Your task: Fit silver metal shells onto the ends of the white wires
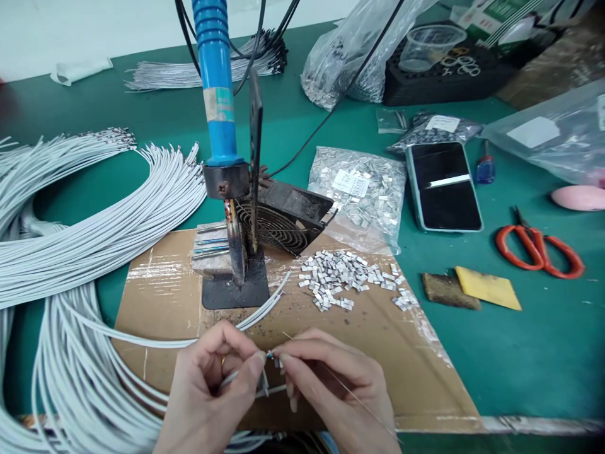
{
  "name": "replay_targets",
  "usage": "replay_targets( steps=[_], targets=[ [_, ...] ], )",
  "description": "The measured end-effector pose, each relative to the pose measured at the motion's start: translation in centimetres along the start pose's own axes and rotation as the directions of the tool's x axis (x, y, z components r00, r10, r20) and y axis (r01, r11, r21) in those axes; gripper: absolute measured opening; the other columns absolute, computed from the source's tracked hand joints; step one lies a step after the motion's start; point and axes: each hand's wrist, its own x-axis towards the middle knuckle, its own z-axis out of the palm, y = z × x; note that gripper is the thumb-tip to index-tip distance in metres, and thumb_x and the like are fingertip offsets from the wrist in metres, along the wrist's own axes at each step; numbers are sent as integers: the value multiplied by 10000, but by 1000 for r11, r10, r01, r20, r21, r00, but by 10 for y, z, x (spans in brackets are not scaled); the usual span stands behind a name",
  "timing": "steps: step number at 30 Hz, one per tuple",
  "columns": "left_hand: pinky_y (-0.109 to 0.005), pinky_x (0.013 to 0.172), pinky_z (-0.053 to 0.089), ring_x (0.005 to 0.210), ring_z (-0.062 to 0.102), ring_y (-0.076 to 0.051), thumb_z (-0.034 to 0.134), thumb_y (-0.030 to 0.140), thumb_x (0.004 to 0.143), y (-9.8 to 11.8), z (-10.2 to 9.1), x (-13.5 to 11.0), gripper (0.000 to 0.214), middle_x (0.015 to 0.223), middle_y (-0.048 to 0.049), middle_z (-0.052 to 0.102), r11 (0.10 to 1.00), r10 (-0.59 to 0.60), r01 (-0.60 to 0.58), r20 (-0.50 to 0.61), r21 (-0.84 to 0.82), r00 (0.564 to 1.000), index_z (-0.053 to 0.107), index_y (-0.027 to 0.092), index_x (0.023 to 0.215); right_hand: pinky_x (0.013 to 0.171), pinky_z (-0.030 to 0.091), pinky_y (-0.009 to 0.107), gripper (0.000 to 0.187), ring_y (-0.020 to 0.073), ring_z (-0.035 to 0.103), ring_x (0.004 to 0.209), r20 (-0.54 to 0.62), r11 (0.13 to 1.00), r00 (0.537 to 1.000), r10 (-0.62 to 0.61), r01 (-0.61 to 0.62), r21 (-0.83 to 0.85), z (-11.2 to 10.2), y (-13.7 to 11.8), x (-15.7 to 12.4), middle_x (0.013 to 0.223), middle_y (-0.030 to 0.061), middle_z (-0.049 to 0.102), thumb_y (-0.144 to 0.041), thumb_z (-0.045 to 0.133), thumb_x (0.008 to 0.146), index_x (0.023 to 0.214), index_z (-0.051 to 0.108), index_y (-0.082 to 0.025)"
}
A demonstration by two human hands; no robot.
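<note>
The desk [543,353] had a green top, and a pale wall [118,28] closed off the room behind its far edge. A sheet of brown cardboard [378,359], scuffed white in places, covered the near middle of the surface. Over its front part, the left hand [212,384] had its grip clamped on a white cable [229,380]; the grip of the right hand [340,378] was pinched together on a small metal piece [278,363] at the cable's end, with a thin wire [352,392] running across that hand. Toward the back of the cardboard stood a blue-handled soldering iron [216,82], tip downward, beside a dusty black fan [302,208]. To the right of these lay a loose heap of metal clips [335,274], and behind it a clear bag [362,189] of similar clips. Thick bundles of white cable [94,246] occupied the left side; a further bundle [170,74] lay at the back. On the right side were noted a phone [442,183], a screwdriver [486,167], red-handled scissors [539,247], and a yellow pad [491,287] overlapping a brown one [447,290]. A black tray [406,87] bearing a clear cup [428,44] stood at the back right, among plastic bags.
</note>
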Motion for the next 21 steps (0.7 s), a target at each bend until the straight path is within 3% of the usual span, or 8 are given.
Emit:
replay_targets(
  steps=[6,14,21],
  targets=[
    [-203,509,161,478,307,-47,929,369,652,1,0,-1,384,479,72,486,1000,0,0,12,12,1000,613,153,625,477,456,202,117,107,562,509,21,1000,1000,1,-1,9,0,0,-1,637,13,671,-196,784,845,785,872,-244],
    [-208,508,155,482,302,-52,932,393,654,-2,-1,0,406,480,72,474,1000,3,-3,16,29,1000,601,160,627,516,495,188,181,121,642,557,-18,995,996,-86,85,-50,-3,-1,-1,678,10,724,-153,759,852,825,876,-287],
    [-230,517,122,487,249,-52,923,412,668,-2,-2,0,415,486,86,426,999,-3,2,39,40,999,593,165,629,497,499,198,184,127,626,538,42,989,992,-122,125,-76,-5,2,1,676,20,724,-145,759,864,872,885,-279]
  ],
)
